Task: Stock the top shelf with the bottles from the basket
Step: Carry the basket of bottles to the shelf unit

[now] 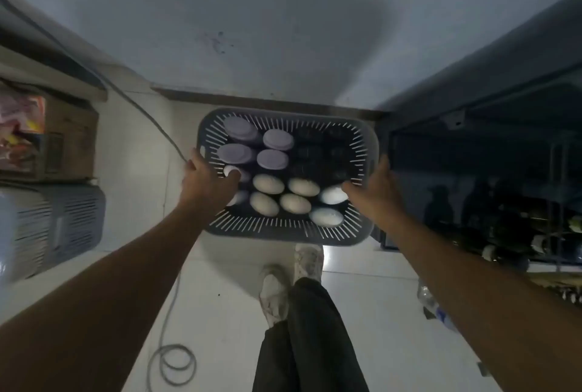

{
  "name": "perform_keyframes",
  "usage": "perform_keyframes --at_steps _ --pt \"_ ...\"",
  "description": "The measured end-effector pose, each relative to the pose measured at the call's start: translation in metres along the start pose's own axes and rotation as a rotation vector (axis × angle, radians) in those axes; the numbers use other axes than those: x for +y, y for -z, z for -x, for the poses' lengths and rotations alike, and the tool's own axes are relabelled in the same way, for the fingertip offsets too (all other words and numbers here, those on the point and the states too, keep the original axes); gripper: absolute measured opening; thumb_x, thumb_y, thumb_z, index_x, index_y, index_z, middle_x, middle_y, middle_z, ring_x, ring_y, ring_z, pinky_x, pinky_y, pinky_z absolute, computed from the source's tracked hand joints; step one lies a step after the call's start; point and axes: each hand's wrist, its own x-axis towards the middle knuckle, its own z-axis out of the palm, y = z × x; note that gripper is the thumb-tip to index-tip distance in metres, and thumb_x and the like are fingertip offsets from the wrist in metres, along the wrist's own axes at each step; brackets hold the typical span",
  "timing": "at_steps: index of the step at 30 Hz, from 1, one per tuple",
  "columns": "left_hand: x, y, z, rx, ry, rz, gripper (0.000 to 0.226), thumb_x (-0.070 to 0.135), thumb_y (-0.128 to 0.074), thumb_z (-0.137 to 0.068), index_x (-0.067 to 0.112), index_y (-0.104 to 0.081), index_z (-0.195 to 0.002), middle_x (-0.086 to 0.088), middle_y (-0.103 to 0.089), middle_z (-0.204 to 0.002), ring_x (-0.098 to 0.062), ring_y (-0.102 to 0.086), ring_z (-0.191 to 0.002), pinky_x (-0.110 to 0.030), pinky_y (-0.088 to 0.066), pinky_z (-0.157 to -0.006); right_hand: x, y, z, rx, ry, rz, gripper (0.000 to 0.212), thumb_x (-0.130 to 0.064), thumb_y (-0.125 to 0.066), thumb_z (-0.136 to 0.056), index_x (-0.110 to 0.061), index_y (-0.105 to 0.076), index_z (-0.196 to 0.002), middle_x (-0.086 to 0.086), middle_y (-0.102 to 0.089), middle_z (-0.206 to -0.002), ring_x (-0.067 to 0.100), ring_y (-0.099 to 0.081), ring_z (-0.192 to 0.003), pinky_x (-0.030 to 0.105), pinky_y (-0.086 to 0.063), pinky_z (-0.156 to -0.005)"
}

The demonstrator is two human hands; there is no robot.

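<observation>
A grey slotted basket [346, 236] is seen from above, below me over the white floor, close to the wall. My left hand [209, 185] grips its left rim and my right hand [376, 191] grips its right rim. Inside stand several bottles, only their caps showing: purple caps [273, 159] at the far left, cream caps [295, 203] in the near middle, pale white caps [326, 217] at the near right. The far right part of the basket is bare. A dark metal shelf rack [472, 152] stands to the right; its top shelf is hard to make out in the dim light.
My feet in white shoes [275, 292] stand just behind the basket. A grey cable [171, 360] coils on the floor at left. A second grey basket [53, 228] and a cardboard box [63, 136] sit at left. A plastic bottle [436, 306] lies on the floor at right.
</observation>
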Motion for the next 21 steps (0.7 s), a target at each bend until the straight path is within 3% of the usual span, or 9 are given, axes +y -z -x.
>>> perform_keyframes --at_steps 3,6,9,13,16,21 --pt "-0.001 -0.008 -0.011 0.073 -0.007 -0.079 0.088 0.036 -0.065 -0.083 0.008 -0.014 -0.15 -0.024 -0.031 -0.143 -0.048 -0.037 -0.129 -0.054 -0.034 -0.108 0.001 -0.01 -0.013 0.053 0.008 -0.033 0.098 -0.031 -0.075 -0.077 -0.019 -0.017 -0.155 0.018 -0.043 -0.144 0.037 -0.049 -0.128 0.041 -0.044 -0.1" --pt "-0.006 -0.011 -0.024 0.045 0.023 -0.067 0.089 0.031 -0.065 -0.08 0.009 -0.014 -0.149 -0.023 -0.033 -0.142 -0.048 -0.04 -0.127 -0.057 -0.038 -0.105 0.003 -0.014 -0.025 0.041 -0.044 -0.08 0.085 -0.034 -0.074 -0.077 -0.012 -0.027 -0.144 0.011 -0.051 -0.136 0.032 -0.056 -0.119 0.038 -0.045 -0.095" --pt "-0.011 -0.011 -0.034 0.061 0.03 -0.11 0.07 0.024 -0.061 -0.086 0.004 -0.024 -0.141 -0.026 -0.042 -0.138 -0.048 -0.047 -0.122 -0.054 -0.042 -0.101 0.002 -0.016 -0.033 0.029 -0.094 -0.082 0.064 -0.027 -0.07 -0.083 -0.007 -0.033 -0.13 0.01 -0.054 -0.121 0.026 -0.055 -0.101 0.032 -0.038 -0.082" --pt "-0.019 -0.006 -0.047 0.123 -0.059 -0.318 0.028 0.013 -0.05 -0.093 -0.005 -0.047 -0.115 -0.027 -0.059 -0.11 -0.046 -0.061 -0.098 -0.047 -0.052 -0.081 0.002 -0.023 -0.038 0.061 -0.135 -0.002 0.048 -0.021 -0.061 -0.089 0.0 -0.035 -0.122 0.022 -0.058 -0.124 0.037 -0.06 -0.108 0.039 -0.046 -0.085" --pt "-0.02 -0.002 -0.05 0.119 -0.068 -0.298 0.01 0.01 -0.049 -0.094 0.001 -0.048 -0.099 -0.024 -0.062 -0.097 -0.041 -0.062 -0.086 -0.041 -0.051 -0.069 -0.001 -0.021 -0.04 0.073 -0.177 0.002 0.037 -0.022 -0.047 -0.1 0.002 -0.038 -0.127 0.025 -0.057 -0.128 0.04 -0.059 -0.112 0.038 -0.043 -0.085" --pt "-0.018 0.0 -0.029 0.163 -0.034 -0.28 0.009 0.012 -0.036 -0.098 0.009 -0.04 -0.09 -0.015 -0.052 -0.083 -0.034 -0.052 -0.076 -0.043 -0.045 -0.068 -0.001 -0.003 -0.033 0.137 -0.142 0.074 0.039 -0.03 -0.029 -0.109 -0.002 -0.05 -0.126 0.026 -0.058 -0.127 0.041 -0.056 -0.117 0.036 -0.035 -0.082"
